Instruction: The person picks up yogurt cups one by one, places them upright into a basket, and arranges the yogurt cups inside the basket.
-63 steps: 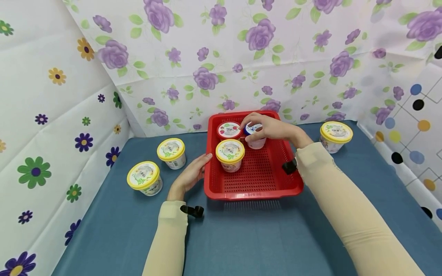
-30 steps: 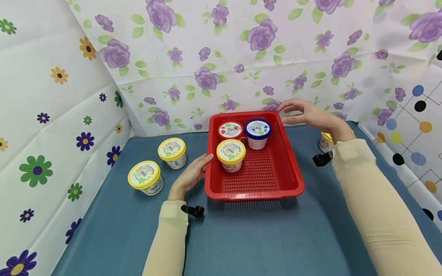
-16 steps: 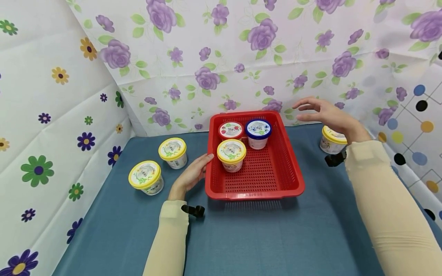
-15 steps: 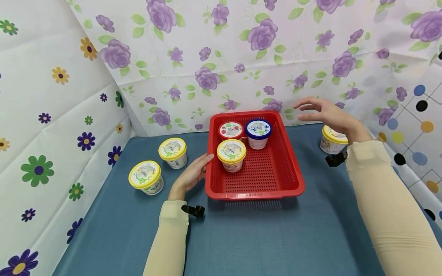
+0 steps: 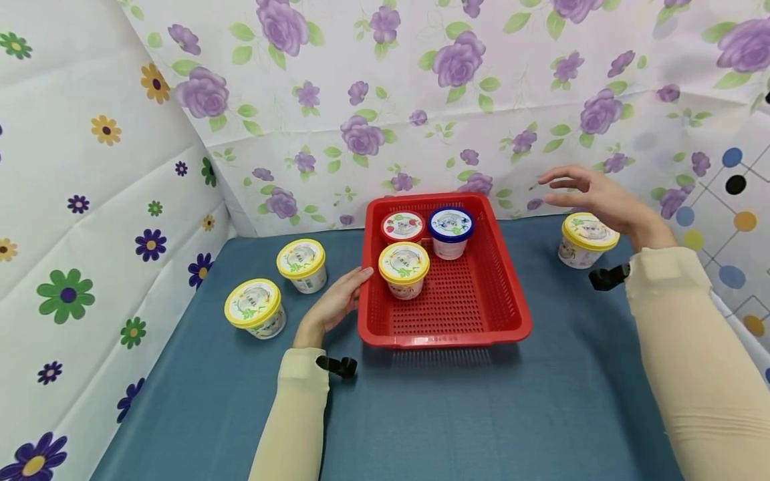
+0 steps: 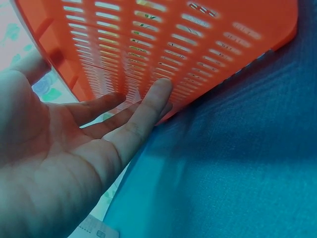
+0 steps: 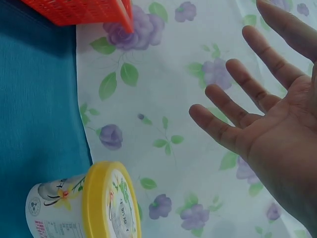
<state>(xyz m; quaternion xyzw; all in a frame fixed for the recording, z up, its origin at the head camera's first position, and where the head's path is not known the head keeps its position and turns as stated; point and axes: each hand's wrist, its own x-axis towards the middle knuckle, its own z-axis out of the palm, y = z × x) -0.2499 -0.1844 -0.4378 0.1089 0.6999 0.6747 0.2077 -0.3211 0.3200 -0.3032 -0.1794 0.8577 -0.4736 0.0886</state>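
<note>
My left hand is at the left side of a red plastic basket, its thumb over the rim and its fingers against the slotted outer wall. Inside the basket stand three lidded tubs: a red-lidded tub and a blue-lidded tub at the back, a yellow-lidded tub in front of the red one. My right hand is raised with spread fingers, holding nothing. It hovers above and beside another yellow-lidded tub at the back right, which also shows in the right wrist view.
Two more yellow-lidded tubs stand on the left of the blue tabletop: a rear tub and a front tub, close to my left hand. A flowered sheet hangs behind the table, with patterned sheets at both sides.
My right hand has left the blue-lidded tub in the basket and moved right, past the basket rim, toward the yellow-lidded tub at the right. My left hand stays at the basket's side.
</note>
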